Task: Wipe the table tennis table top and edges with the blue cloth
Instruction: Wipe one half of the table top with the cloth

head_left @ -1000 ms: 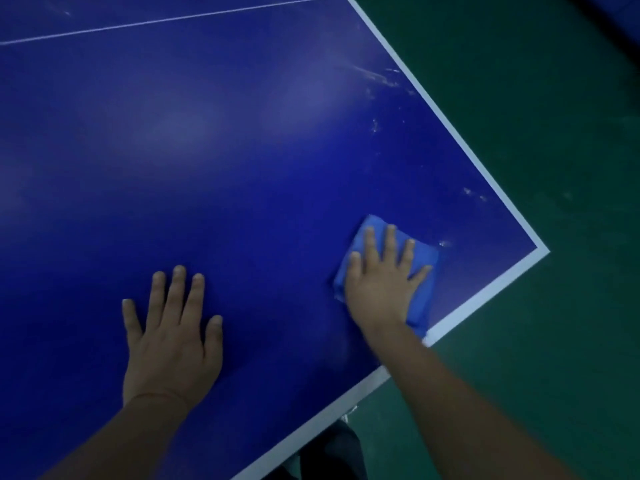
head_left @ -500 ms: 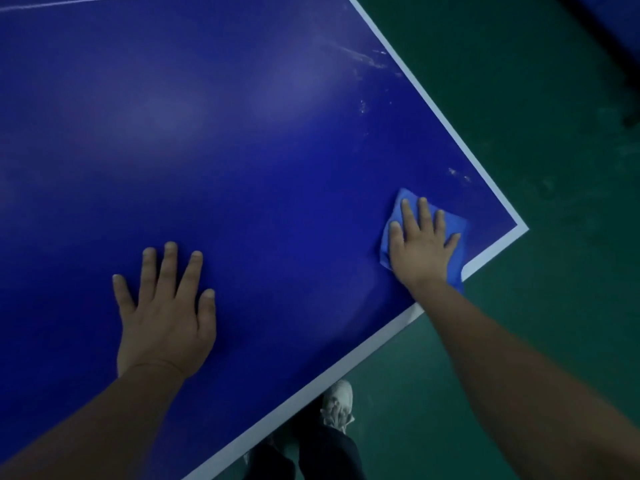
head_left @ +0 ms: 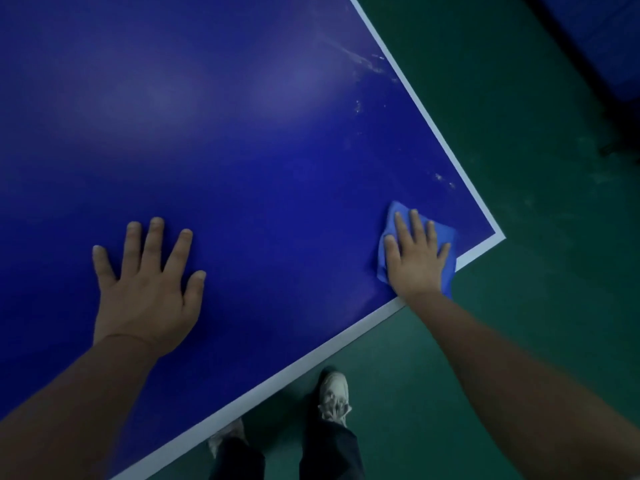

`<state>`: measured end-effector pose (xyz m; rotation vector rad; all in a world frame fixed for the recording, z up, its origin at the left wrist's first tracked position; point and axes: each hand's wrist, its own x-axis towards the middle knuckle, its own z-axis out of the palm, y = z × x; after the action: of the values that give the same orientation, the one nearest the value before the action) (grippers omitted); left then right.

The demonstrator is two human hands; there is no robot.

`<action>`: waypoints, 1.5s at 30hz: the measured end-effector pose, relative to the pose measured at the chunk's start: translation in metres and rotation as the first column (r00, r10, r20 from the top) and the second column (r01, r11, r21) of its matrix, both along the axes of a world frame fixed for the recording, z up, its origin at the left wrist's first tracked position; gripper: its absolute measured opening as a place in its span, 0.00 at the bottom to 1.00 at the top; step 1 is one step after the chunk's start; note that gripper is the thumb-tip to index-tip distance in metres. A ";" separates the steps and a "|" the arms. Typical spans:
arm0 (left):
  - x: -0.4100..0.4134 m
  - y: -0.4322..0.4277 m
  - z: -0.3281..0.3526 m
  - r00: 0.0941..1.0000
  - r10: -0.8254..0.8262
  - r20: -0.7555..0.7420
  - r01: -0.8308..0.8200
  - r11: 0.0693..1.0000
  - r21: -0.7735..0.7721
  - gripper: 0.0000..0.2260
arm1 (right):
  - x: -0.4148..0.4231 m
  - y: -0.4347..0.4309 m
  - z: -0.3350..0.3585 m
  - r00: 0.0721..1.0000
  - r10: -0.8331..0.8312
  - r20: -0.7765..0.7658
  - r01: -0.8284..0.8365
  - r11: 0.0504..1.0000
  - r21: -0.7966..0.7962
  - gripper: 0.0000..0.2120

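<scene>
Flat, the right hand point(head_left: 415, 259) presses the blue cloth point(head_left: 447, 237) near the table point(head_left: 242, 150) corner.

Bare forearms point(head_left: 86, 403), dark trousers point(head_left: 329, 455), white sneakers point(head_left: 334, 393)

There is one dark-blue flat desk with white edge lines point(head_left: 242, 133), one folded light-blue cloth point(head_left: 450, 233), two bare hands, a left hand point(head_left: 145, 292) and a right hand point(head_left: 415, 261), and two pale lace-up shoes point(head_left: 334, 396).
</scene>
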<state>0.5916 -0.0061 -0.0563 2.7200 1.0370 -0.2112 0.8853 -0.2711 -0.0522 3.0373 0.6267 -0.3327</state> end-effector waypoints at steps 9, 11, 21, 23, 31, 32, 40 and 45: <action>0.010 -0.012 0.004 0.997 0.036 -0.073 -0.028 0.993 0.112 0.34 | -0.104 0.038 -0.011 0.666 0.745 0.039 -0.741 0.654 0.150 0.24; 0.026 -0.037 0.008 0.993 0.119 0.012 -0.119 0.990 0.077 0.34 | -0.061 0.012 -0.011 0.596 0.802 0.052 -0.798 0.584 0.148 0.24; 0.150 -0.158 0.009 0.953 0.295 0.070 -0.290 0.954 -0.078 0.36 | 0.135 -0.045 -0.012 0.982 -0.185 0.029 0.182 0.980 0.076 0.27; 0.151 -0.161 0.001 0.953 0.295 0.068 -0.293 0.955 -0.040 0.34 | 0.087 -0.039 -0.019 0.993 0.088 0.075 -0.095 0.991 0.090 0.28; 0.150 -0.160 -0.005 0.942 0.323 0.090 -0.323 0.946 -0.020 0.31 | 0.164 -0.097 -0.009 0.888 0.457 0.045 -0.458 0.889 -0.009 0.28; 0.150 -0.160 -0.004 0.942 0.323 0.092 -0.323 0.946 -0.021 0.31 | 0.179 -0.100 -0.007 0.956 0.293 0.027 -0.293 0.956 -0.019 0.27; 0.150 -0.159 -0.001 0.937 0.334 0.102 -0.334 0.942 -0.019 0.31 | 0.061 -0.041 -0.013 0.907 0.421 0.014 -0.421 0.904 0.073 0.29; 0.150 -0.159 0.000 0.933 0.339 0.122 -0.339 0.941 -0.022 0.31 | 0.017 0.047 -0.014 0.570 0.821 0.035 -0.811 0.555 0.188 0.27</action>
<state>0.7416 -0.1655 -0.0565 2.4623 1.4408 0.0167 0.9025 -0.2242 -0.0664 2.4532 2.0505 -0.3146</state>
